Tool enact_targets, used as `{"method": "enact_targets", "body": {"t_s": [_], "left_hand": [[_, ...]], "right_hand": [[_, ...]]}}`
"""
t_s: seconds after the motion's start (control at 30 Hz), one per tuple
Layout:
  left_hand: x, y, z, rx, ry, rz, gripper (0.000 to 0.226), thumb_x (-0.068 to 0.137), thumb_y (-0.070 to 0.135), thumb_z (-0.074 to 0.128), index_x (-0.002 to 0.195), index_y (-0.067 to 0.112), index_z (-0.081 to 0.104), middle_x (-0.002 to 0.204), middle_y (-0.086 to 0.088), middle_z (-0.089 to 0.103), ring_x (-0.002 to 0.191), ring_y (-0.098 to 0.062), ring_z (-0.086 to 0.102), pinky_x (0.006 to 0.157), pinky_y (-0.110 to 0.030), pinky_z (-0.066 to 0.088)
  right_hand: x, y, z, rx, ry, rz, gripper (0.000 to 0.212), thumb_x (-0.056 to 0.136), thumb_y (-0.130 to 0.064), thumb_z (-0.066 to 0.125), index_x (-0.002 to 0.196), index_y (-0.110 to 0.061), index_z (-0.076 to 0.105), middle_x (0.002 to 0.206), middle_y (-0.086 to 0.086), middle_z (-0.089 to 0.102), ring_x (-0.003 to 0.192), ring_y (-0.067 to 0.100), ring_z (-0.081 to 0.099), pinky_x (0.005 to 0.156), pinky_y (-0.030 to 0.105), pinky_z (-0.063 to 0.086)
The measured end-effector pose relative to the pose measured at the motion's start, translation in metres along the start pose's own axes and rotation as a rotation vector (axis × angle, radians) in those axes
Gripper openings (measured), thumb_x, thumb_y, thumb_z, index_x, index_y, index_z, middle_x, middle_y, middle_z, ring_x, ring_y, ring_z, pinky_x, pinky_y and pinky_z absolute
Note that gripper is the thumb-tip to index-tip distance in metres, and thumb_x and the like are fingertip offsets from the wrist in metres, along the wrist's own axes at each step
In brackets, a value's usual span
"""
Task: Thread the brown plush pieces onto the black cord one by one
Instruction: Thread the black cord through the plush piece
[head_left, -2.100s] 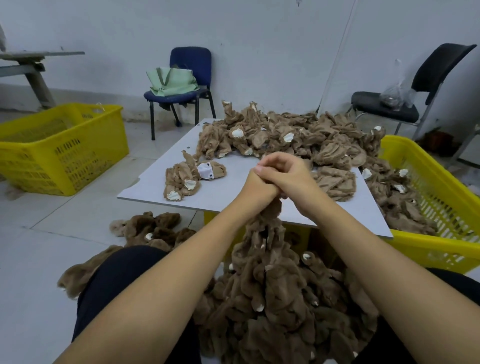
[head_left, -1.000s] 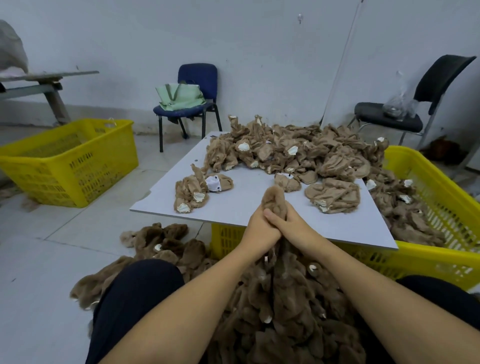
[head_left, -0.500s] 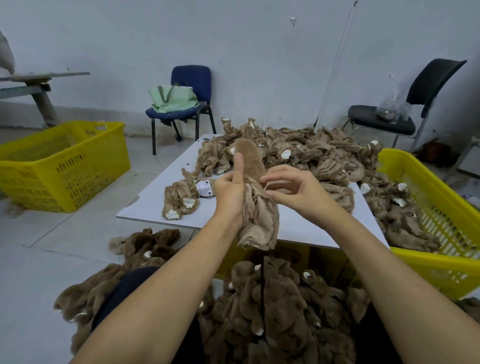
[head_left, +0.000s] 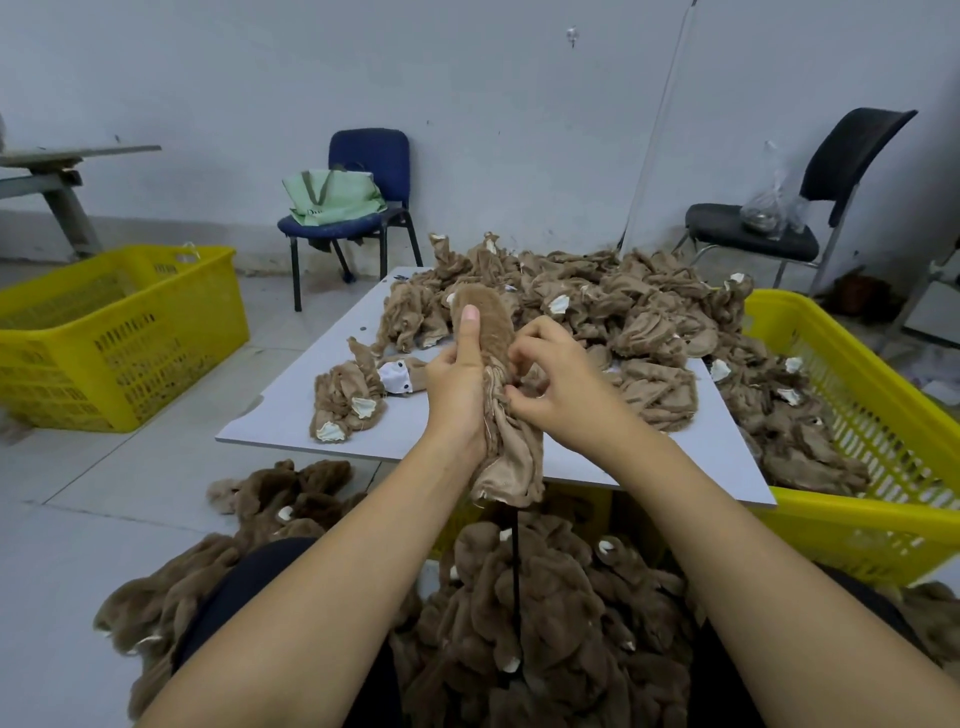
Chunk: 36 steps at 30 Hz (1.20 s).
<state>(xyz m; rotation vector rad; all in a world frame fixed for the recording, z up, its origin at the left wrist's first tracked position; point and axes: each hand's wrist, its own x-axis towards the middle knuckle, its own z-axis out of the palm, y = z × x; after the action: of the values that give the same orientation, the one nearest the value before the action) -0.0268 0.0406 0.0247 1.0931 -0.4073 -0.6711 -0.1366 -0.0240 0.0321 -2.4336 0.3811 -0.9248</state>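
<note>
A yellow crate (head_left: 119, 338) stands on the floor at far left, well apart from the white board (head_left: 291, 415). Above the board's near edge, the left hand (head_left: 457, 387) grips an upright brown plush piece (head_left: 498, 415), thumb along it. The right hand (head_left: 556, 387) pinches its bunched fabric. The black cord (head_left: 516, 582) hangs below into the threaded plush bundle (head_left: 545, 623). The loose plush pile (head_left: 623, 312) spills into a yellow basket (head_left: 883, 415) at right.

Table (head_left: 291, 431) ctr: plush pile (head_left: 597, 306) on far side. Crate (head_left: 119, 332) on floor left; 2nd crate (head_left: 857, 525) under table's right edge. Chair w/ bag (head_left: 332, 200) behind.
</note>
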Motion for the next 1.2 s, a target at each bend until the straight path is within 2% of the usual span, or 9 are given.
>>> {"method": "enact_targets", "body": {"t_s": [0.2,0.3,0.47,0.67,0.73,0.83,0.93,1.07,1.2], "left_hand": [[-0.003,-0.007,0.002,-0.13,-0.067,-0.087,0.054,0.095,0.058,0.056,0.08,0.007,0.065,0.069,-0.011,0.062,0.064,-0.025,0.064,0.063,-0.036,0.057],[-0.007,-0.009,0.003,-0.164,-0.086,-0.116,0.055,0.097,0.056,0.055,0.091,0.003,0.069,0.084,-0.018,0.069,0.076,-0.028,0.07,0.074,-0.039,0.058],[-0.014,-0.005,0.001,-0.055,-0.146,0.001,0.046,0.099,0.041,0.06,0.107,-0.002,0.072,0.107,-0.026,0.073,0.096,-0.034,0.072,0.087,-0.043,0.059],[-0.02,-0.002,-0.006,0.164,-0.338,0.167,0.035,0.099,0.03,0.063,0.096,-0.004,0.068,0.088,-0.024,0.069,0.081,-0.028,0.067,0.071,-0.037,0.057],[-0.021,0.0,-0.007,0.295,-0.347,0.252,0.029,0.098,0.027,0.065,0.075,0.009,0.067,0.07,-0.007,0.063,0.07,-0.018,0.062,0.063,-0.029,0.051],[-0.019,0.003,-0.01,0.434,-0.378,0.27,0.049,0.098,0.016,0.066,0.053,0.033,0.055,0.054,0.016,0.05,0.056,-0.002,0.053,0.054,-0.017,0.043],[-0.014,0.013,-0.013,0.532,-0.394,0.328,0.039,0.093,0.013,0.072,0.062,0.033,0.058,0.064,0.017,0.059,0.064,-0.005,0.059,0.059,-0.02,0.048],[-0.013,0.022,-0.014,0.557,-0.316,0.479,0.017,0.083,-0.001,0.074,0.096,0.009,0.073,0.108,-0.005,0.071,0.098,-0.018,0.069,0.083,-0.036,0.059],[-0.012,0.024,-0.018,0.539,-0.192,0.503,0.024,0.081,-0.006,0.068,0.075,0.018,0.068,0.074,0.005,0.073,0.071,-0.011,0.069,0.061,-0.026,0.056]], "right_hand": [[-0.008,-0.004,0.006,-0.041,0.141,-0.104,0.012,0.082,-0.001,0.063,0.08,-0.004,0.051,0.094,-0.001,0.045,0.073,0.019,0.047,0.059,0.043,0.045],[-0.007,-0.008,0.008,-0.064,0.231,-0.117,0.016,0.08,-0.001,0.059,0.076,-0.005,0.044,0.088,0.007,0.044,0.068,0.023,0.041,0.058,0.048,0.041],[0.001,-0.009,0.001,-0.047,0.393,-0.048,0.021,0.076,0.006,0.058,0.072,-0.006,0.041,0.078,0.009,0.041,0.067,0.024,0.038,0.059,0.039,0.035],[0.003,-0.001,-0.007,-0.069,0.52,0.06,0.019,0.075,0.003,0.056,0.069,-0.004,0.04,0.073,0.011,0.042,0.067,0.027,0.039,0.059,0.036,0.031],[0.003,0.003,-0.009,-0.063,0.512,0.126,0.02,0.076,0.004,0.057,0.069,-0.004,0.041,0.073,0.012,0.044,0.069,0.03,0.041,0.062,0.04,0.033],[0.006,0.006,-0.006,-0.06,0.47,0.25,0.025,0.08,0.004,0.058,0.07,-0.009,0.038,0.074,0.008,0.042,0.07,0.026,0.039,0.063,0.041,0.033],[0.006,0.007,-0.004,-0.013,0.41,0.334,0.02,0.083,0.0,0.06,0.073,-0.008,0.045,0.074,0.007,0.048,0.066,0.02,0.041,0.06,0.036,0.035],[-0.001,0.007,-0.009,0.4,0.214,0.334,0.014,0.089,0.001,0.059,0.089,-0.01,0.067,0.072,0.004,0.067,0.062,0.015,0.059,0.055,0.032,0.048],[-0.001,0.008,-0.018,0.657,0.088,0.264,0.022,0.087,-0.004,0.062,0.08,-0.021,0.074,0.061,-0.001,0.055,0.054,0.013,0.044,0.054,0.023,0.04]]}}
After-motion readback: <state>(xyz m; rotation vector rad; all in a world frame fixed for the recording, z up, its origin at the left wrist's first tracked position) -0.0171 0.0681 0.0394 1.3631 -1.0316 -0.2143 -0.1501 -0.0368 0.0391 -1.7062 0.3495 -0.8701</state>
